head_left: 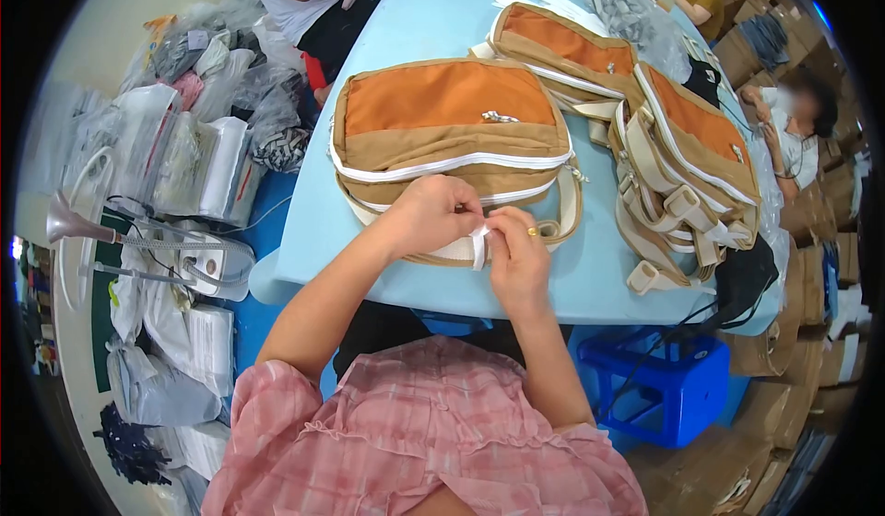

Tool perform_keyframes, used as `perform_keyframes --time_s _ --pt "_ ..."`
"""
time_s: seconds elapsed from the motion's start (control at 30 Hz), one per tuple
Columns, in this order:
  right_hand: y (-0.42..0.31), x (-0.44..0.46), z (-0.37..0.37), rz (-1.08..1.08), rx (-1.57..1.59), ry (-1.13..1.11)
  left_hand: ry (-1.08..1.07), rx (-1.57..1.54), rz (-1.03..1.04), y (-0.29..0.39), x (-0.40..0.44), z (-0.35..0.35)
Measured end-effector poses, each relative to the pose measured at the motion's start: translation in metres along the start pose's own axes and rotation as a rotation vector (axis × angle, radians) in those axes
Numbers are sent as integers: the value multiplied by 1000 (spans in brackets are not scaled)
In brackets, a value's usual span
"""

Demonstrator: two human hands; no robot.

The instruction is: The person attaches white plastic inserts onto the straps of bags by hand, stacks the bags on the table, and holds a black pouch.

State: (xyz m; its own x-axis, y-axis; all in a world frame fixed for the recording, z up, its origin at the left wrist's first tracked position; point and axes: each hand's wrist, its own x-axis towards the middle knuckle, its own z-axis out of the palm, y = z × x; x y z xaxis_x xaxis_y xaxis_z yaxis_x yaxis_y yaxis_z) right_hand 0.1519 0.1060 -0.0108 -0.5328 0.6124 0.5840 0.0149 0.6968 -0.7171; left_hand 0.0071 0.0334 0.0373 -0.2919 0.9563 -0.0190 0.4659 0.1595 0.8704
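An orange and tan bag point(433, 101) with white zips lies on the light blue table in front of me. At its near edge my left hand point(433, 214) and my right hand point(518, 258) meet, fingers pinched together on a small white strip point(479, 247). The strip hangs down over the bag's cream strap point(452, 256); whether it is a tag or tape I cannot tell. A strap loop point(564, 216) curls at the bag's right side, beside my right hand.
More orange and tan bags point(696, 129) are stacked on the right of the table point(313, 267). A blue stool point(659, 387) stands below its right edge. Plastic-wrapped packs point(217, 166) and a steamer-like device point(217, 263) are on the left. Other people sit around the table.
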Motion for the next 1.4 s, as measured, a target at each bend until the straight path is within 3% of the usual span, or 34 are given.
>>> perform_keyframes --time_s 0.03,0.13,0.2,0.3,0.33,0.5,0.57,0.6,0.7,0.77,0.83,0.93,1.13,1.27,1.4 --pt "2 2 -2 -155 -63 -81 2 -4 -2 -1 1 0" --pt "6 7 -10 -288 -125 -155 -39 -21 52 -6 6 -2" --pt "8 7 -16 -362 -159 -219 17 -56 -91 -9 9 2" --pt "7 4 -24 -425 -169 -329 224 66 64 -24 6 19" --pt "7 3 -26 -417 -161 -343 322 97 118 -26 4 25" --pt "4 10 -33 -326 36 -406 428 -2 166 -15 -5 41" --pt "-1 10 -35 253 192 -478 450 -15 210 -14 -7 40" --pt "-2 9 -27 284 278 -364 402 -129 141 -14 -8 40" --pt "-4 16 -22 190 53 -461 315 -395 -10 -9 -11 36" --pt "0 14 -18 240 87 -440 272 -540 -94 -9 -17 35" --pt "3 14 -17 287 115 -424 502 -260 57 -17 -25 42" --pt "4 11 -17 320 159 -420 423 89 232 -24 -36 48" --pt "6 14 -19 458 243 -436 422 51 183 -20 -38 51" --pt "5 8 -20 258 184 -413 447 192 239 -16 -34 51" --pt "7 2 -22 106 187 -358 474 125 164 -15 -33 54"
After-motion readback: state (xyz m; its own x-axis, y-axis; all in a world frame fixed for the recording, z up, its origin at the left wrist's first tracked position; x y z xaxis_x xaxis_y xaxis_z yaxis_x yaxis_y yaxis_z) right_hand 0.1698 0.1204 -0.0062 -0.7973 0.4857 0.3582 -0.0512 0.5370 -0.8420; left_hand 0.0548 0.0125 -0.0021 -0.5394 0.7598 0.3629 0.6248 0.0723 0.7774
